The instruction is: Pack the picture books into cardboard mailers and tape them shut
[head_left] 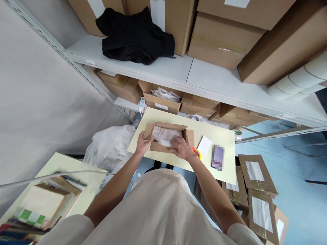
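Note:
An open cardboard box [163, 147] sits on the pale yellow table with its flaps spread outward. Inside it lies a package in whitish, translucent wrapping [165, 136]. My left hand [143, 143] grips the box's left end, with the thumb by the corner of the package. Over the right end of the box, my right hand [181, 147] rests on the wrapping with its fingers spread. Just right of that wrist is a red and yellow tape roll [196, 152], partly covered by the hand. A white card or pad [204, 145] lies farther right, beside a blurred-out phone-like object [217, 157].
A shelf [178, 69] with large cartons and a black garment [138, 37] spans the far side. Below it stand more boxes, one holding white packets [166, 94]. Taped cartons [258, 173] are stacked at right. A white plastic bag [108, 144] and a second table [94, 185] are left.

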Demonstrator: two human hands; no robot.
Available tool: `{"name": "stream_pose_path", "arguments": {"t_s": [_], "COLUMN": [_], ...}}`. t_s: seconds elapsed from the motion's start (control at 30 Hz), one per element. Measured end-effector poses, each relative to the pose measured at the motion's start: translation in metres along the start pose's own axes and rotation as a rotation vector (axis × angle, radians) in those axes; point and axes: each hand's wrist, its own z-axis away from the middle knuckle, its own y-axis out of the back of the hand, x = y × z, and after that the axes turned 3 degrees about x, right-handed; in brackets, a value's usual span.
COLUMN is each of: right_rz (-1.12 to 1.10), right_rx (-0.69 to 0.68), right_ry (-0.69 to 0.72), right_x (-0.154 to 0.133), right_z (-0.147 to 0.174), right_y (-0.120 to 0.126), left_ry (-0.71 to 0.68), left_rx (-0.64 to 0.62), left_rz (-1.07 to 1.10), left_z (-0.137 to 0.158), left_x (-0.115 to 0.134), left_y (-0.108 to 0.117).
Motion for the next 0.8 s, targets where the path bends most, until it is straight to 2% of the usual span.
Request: {"name": "stream_pose_path", "arguments": {"t_s": [0.13,0.27,0.33,0.4,0.47,0.5,0.57,0.67,0.73,0.8], "right_rz": [0.060,0.031,0.037,0.073,0.053,0.010,-0.102,-0.224,-0.281,-0.321], "right_rx": [-0.158,-0.302,-0.277,-0.115,0.013,0.010,-0.120,-0.298,-0.272,-0.152], "right_ry": [-0.132,-0.211,-0.290,-0.342,-0.239,-0.150,-0.048,-0.156,-0.203,-0.210], "right_x": [-0.009,-0.009,-0.011,-0.017,-0.026,-0.030,-0.038,-0.042,-0.041,-0.037], "right_z": [-0.029,-0.047,-0.047,-0.045,-0.044,-0.045,-0.050,-0.060,-0.062,-0.059], "right_y": [0.005,0.008,0.011,0.013,0.014,0.012,0.008,0.000,-0.003,-0.004], "left_ry": [-0.152,-0.293,-0.372,-0.407,-0.389,-0.372,-0.349,-0.358,-0.389,-0.443], "left_rx": [-0.025,-0.150,-0.198,-0.214,-0.200,-0.189,-0.184,-0.215,-0.231,-0.244], "left_rz": [0.118,0.098,0.010,-0.054,-0.050,-0.029,0.020,0.061,0.057,0.028], "left_z": [0.002,0.003,0.000,-0.005,-0.010,-0.012,-0.014,-0.011,-0.007,-0.003], "left_x": [0.007,0.012,0.013,0.013,0.011,0.009,0.007,0.004,0.003,0.001], "left_y": [0.001,0.008,0.010,0.009,0.006,0.004,0.000,0.000,0.003,0.007]}}
